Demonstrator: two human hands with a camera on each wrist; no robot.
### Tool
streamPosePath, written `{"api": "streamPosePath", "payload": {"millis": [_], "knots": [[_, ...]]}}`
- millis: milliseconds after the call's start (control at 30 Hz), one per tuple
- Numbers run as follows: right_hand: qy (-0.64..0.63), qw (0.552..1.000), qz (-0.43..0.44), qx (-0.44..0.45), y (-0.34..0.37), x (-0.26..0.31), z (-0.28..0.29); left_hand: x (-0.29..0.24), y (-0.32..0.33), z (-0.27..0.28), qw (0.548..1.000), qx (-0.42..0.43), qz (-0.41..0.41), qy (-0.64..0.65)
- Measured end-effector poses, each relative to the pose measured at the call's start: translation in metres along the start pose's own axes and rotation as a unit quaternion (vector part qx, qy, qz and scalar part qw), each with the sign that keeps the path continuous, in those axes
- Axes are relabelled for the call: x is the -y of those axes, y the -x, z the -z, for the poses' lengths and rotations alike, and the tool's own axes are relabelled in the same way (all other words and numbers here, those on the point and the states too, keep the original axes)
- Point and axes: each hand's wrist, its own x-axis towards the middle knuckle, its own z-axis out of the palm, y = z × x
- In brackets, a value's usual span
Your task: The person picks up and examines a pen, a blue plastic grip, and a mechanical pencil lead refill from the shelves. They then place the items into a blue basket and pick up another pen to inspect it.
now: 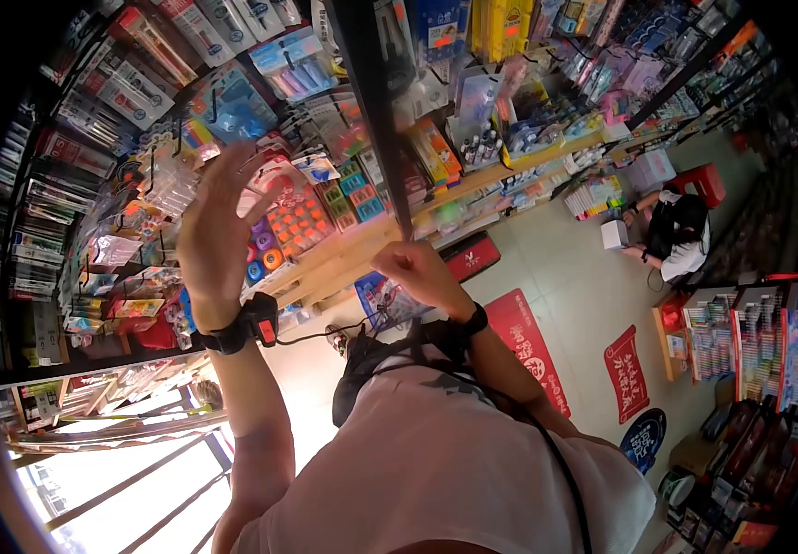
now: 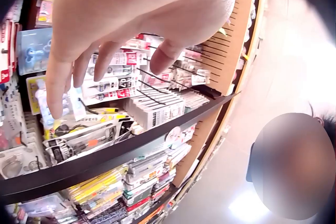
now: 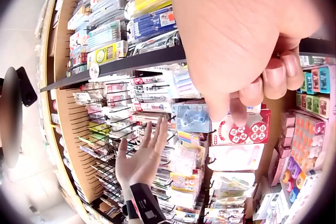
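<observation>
My left hand [image 1: 214, 231] is raised before a wall of hanging packets, its fingers extended and holding nothing. In the left wrist view its fingers hang over carded packs [image 2: 113, 85] on metal hooks, overlapping a clear pack with pale blue pieces [image 2: 44, 100]. My right hand [image 1: 422, 277] is lower and to the right, near the lower end of a dark upright bar [image 1: 376, 88]. Its fingers curl toward the palm, with no object showing in them. In the right wrist view it overlaps a red and white pack [image 3: 244, 132] beside a blue pack [image 3: 193, 118].
A wooden shelf edge [image 1: 325, 268] runs below the goods, with orange-dotted boxes [image 1: 299, 222] and colored tape rolls [image 1: 272, 258] on it. A person [image 1: 681, 231] sits at the right beside a red box [image 1: 700, 185]. Red mats [image 1: 521, 342] lie on the tiled floor.
</observation>
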Motion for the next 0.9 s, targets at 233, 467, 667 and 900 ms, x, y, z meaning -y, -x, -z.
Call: {"api": "streamPosePath", "payload": {"millis": [233, 467, 667, 900], "knots": [[0.006, 0.998, -0.053, 0.034, 0.003, 0.005, 0.01, 0.054, 0.035, 0.013, 0.988, -0.005, 0.113, -0.1], [0.019, 0.999, -0.018, 0.038, 0.003, 0.001, 0.011, 0.117, 0.078, 0.035, 0.956, -0.059, 0.228, -0.173], [0.008, 0.998, -0.03, 0.054, 0.005, 0.006, 0.009, 0.17, 0.109, 0.035, 0.937, -0.054, 0.289, -0.189], [-0.013, 0.999, -0.013, 0.033, 0.005, 0.001, 0.009, 0.189, 0.115, 0.01, 0.899, 0.092, 0.268, -0.333]]}}
